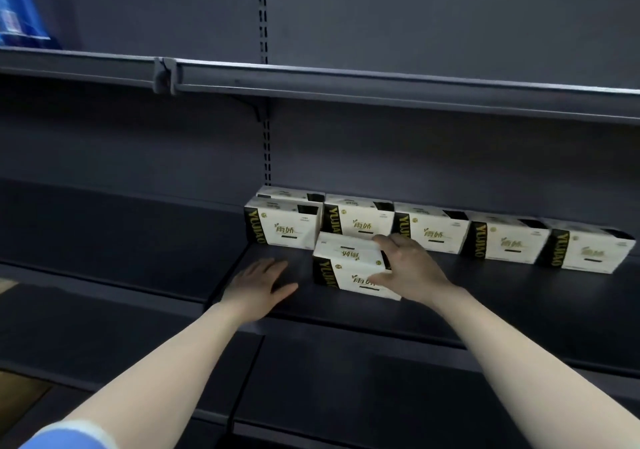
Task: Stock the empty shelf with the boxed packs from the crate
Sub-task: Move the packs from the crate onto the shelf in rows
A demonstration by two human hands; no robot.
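A white boxed pack (349, 268) with a black end panel sits on the dark shelf (502, 296), in front of the row and nearer the shelf's front edge. The right hand (408, 268) grips it at its right end, fingers curled over the top and thumb on the front face. The left hand (259, 284) lies flat on the shelf just left of the pack, fingers straight and spread, holding nothing. Behind, along the far wall, five matching packs (433, 230) stand side by side in a row, with another pack (287, 192) showing behind the leftmost. Above runs an upper shelf (381, 84); at its far left stands a blue package (17, 8).
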